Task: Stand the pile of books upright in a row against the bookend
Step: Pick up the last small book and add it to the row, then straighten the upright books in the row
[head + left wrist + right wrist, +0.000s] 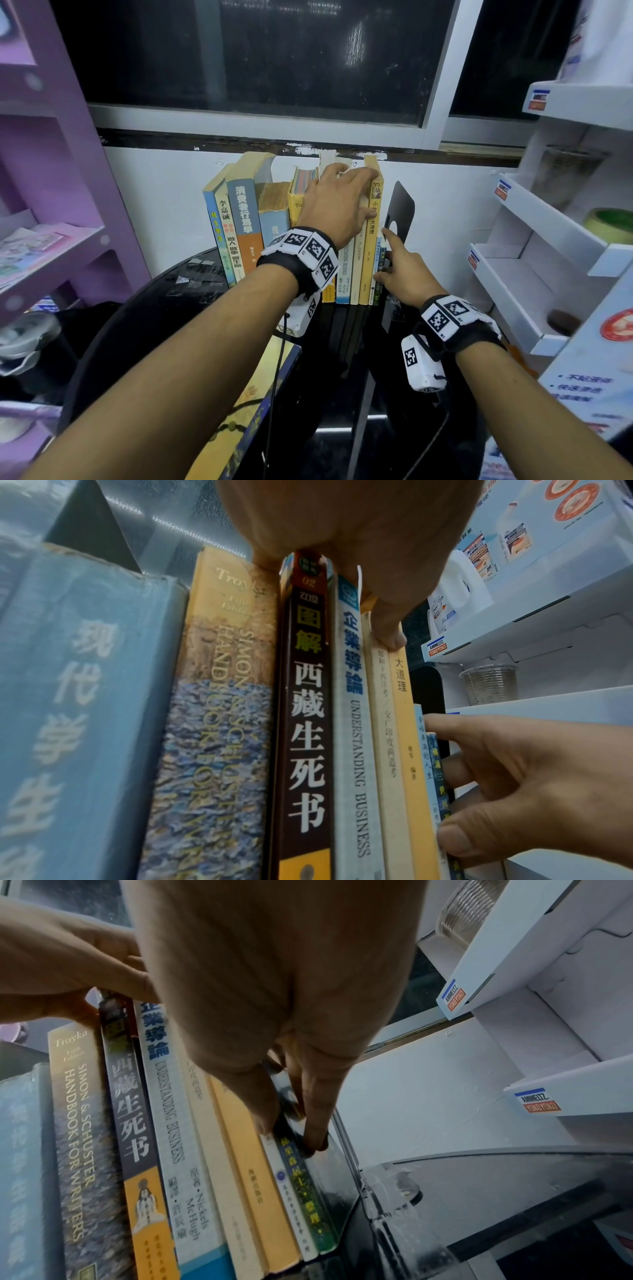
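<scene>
Head view shows a row of books (pixel 294 226) standing upright on a dark glossy tabletop (pixel 164 308), with their spines to the camera and a white wall behind them. At the right end of the row a black bookend (pixel 400 209) stands, tilted a little away from the books. The left hand (pixel 337 205) lies over the tops of the middle books; its fingers are spread and bent over the upper edges, and the thumb presses on the spine of the tall yellow book (pixel 371 240). From the left wrist view the same thumb (pixel 388 634) touches the top of this yellow spine (pixel 404 723). The right hand (pixel 399 270) is at the end of the row, low, between the yellow book and the bookend. From the right wrist view its thumb (pixel 263 1110) and one finger (pixel 318 1123) pinch the two thin short books there, a white one (pixel 287 1191) and a dark green one (pixel 308 1191). The other fingers go behind these books and I cannot tell how they lie. On the left stands a purple shelf (pixel 51 171), on the right a white rack (pixel 548 240) with small labels.
</scene>
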`<state>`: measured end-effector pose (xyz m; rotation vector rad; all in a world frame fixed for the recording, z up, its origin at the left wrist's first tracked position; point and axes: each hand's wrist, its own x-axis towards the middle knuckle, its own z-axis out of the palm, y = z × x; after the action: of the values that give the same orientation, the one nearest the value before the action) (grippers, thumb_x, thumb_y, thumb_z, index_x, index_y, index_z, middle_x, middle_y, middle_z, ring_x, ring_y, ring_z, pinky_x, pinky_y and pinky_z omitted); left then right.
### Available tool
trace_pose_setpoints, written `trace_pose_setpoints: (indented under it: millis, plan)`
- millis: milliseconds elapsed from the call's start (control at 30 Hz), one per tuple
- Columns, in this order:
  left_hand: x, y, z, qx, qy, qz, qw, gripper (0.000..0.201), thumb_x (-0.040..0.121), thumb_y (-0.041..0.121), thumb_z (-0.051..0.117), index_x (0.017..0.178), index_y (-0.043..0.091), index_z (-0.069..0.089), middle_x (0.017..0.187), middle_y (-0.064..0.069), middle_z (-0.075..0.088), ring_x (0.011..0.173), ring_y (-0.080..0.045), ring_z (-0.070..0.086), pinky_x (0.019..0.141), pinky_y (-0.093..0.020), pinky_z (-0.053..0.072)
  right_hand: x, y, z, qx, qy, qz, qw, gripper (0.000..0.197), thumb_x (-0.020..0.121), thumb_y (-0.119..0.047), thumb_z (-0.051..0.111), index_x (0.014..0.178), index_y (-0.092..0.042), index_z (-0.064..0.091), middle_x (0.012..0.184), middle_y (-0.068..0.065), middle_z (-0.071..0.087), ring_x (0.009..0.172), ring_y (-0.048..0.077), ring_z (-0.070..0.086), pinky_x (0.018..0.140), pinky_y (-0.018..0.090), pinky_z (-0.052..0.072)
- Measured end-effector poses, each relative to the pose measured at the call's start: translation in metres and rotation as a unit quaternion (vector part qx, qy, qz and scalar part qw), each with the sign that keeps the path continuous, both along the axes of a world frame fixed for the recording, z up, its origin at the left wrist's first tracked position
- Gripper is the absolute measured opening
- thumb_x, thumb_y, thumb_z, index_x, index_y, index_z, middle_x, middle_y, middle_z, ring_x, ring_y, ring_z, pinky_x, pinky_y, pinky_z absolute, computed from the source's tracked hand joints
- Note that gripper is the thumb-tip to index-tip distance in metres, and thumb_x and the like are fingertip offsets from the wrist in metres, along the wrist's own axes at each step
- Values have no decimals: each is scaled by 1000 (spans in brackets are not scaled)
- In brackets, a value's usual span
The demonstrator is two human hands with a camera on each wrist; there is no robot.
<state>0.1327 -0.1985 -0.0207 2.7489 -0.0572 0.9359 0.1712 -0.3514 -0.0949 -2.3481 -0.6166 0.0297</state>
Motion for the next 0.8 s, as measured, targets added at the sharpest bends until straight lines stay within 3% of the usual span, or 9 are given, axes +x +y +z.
trace_pose_setpoints:
  millis: [267,400,500,600,800]
  plan:
    - [3,7,0,12,22,-43,999,67,81,42,68,140,33,36,148,11,41,141,-20,24,110,-53,30,-9,-1,4,7,30,0,1000,79,92,-12,61,152,-26,12,135,6,56,111,24,63,90,27,48]
    - [-2,13,-2,-7,9,-77,997,66,83,42,67,141,31,38,152,9,35,142,-18,23,115,-48,24,-16,-4,5,9,23,4,1000,79,90,-13,64,150,-29,14,134,4,58,110,22,64,98,36,50]
    - [-12,18,-7,-9,-14,-91,996,62,84,40,65,140,29,42,153,6,34,143,-19,23,117,-47,22,-26,-7,10,3,21,3,1000,75,91,-13,64,149,-27,17,135,4,57,109,23,64,93,39,53]
    - [-26,24,-13,0,-35,-98,995,53,85,36,64,134,27,49,152,4,35,143,-19,24,118,-45,18,-38,-9,18,0,10,4,1000,71,91,-12,63,148,-23,22,136,2,55,109,23,64,89,36,54]
    - [-66,41,-13,-27,-51,-88,994,31,85,27,64,116,26,59,143,6,41,135,-16,32,113,-40,23,-62,-6,27,25,-32,-37,998,54,91,-12,64,138,-12,38,109,-8,43,104,22,63,80,31,54]
